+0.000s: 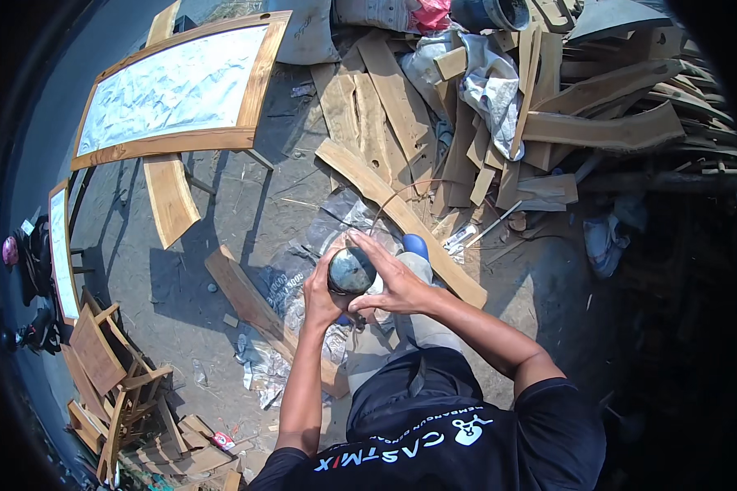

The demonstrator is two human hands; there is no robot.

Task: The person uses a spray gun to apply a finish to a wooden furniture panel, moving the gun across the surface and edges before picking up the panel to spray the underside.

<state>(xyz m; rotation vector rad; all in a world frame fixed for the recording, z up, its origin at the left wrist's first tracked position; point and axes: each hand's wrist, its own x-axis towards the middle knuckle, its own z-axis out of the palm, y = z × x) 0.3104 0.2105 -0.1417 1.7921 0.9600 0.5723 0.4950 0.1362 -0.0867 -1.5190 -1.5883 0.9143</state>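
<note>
A round, dark container with a smudged grey-green top (351, 271) is between my two hands, in front of my body. My left hand (320, 288) curves round its left side. Across its right side lies my right hand (391, 277), with the fingers along the far rim and the thumb at the near side. Both hands are closed on it; its underside is hidden. A thin brownish hose (398, 195) arcs up just beyond my fingers. Crumpled plastic sheeting (291, 270) lies on the ground below.
Long wooden planks (401, 221) lie close ahead, backed by a heap of boards (606, 123). Far left, a wood-framed panel covered in white sheeting (172, 90) rests on supports. Wooden furniture pieces (110, 368) are piled at the lower left. A blue shoe tip (415, 245) shows below me.
</note>
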